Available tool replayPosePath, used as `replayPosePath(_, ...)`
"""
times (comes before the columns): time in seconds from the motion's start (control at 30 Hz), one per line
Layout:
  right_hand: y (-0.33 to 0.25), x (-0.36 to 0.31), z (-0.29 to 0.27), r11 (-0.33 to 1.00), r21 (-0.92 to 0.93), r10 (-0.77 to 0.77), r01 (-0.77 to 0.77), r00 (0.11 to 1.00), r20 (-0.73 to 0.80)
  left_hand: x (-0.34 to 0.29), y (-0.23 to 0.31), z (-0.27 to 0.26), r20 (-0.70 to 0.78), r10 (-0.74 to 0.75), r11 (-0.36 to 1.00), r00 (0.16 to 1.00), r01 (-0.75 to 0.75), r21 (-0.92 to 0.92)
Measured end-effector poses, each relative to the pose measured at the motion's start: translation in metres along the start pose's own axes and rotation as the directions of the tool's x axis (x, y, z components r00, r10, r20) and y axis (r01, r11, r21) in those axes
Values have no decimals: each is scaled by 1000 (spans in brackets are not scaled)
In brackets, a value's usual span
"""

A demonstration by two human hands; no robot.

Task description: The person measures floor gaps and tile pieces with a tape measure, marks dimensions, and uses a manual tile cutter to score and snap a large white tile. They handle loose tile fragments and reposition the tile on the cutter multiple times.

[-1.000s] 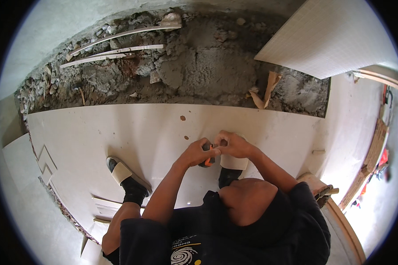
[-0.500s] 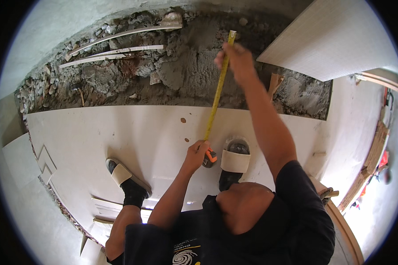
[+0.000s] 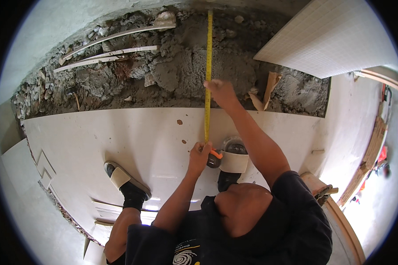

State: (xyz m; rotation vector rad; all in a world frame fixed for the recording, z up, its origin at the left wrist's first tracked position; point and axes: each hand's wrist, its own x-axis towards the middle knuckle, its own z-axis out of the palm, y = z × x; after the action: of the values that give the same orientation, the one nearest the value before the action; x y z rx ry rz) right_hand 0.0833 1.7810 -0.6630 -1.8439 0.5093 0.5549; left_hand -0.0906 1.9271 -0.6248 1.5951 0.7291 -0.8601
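Note:
A yellow tape measure is drawn out across the strip of rough grey mortar, its far end up by the wall. My right hand pinches the blade partway along, above the mortar. Nearer to me, my left hand is closed at the near end of the blade, beside the black and orange tape case. The case is over the pale tile floor, next to my right slipper. Part of the grip is hidden by the left fingers.
Thin pale strips lie on the rubble at the far left. A large textured tile leans at the far right. Torn brown cardboard stands in the mortar. My left slipper is on the tiles, near offcut strips.
The blade's far end has moved away to the wall and swung left. My right hand has slid from near that end back toward me. The left hand stays by the case.

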Motion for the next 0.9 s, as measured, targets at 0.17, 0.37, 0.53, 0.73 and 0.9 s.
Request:
replayPosePath(0.17, -5, 16, -5, 999, 44, 27, -25, 999, -44, 7, -13, 5, -104, -5, 991, 995, 19, 132)
replayPosePath(0.37, -10, 22, -9, 999, 24, 36, -34, 997, -75, 17, 8, 6, -119, -78, 991, 990, 90, 102)
replayPosePath(0.53, -5, 29, -6, 999, 44, 3, 2, 993, -115, 17, 16, 7, -144, -46, 977, 989, 74, 200)
replayPosePath(0.73, -1, 35, -6, 1000, -5, 22, -22, 998, -66, 22, 13, 9, -174, 18, 938, 985, 44, 345)
replayPosePath(0.9, -7, 32, -7, 996, -4, 85, -86, 991, -101, 27, 14, 5, -129, -79, 956, 989, 111, 270)
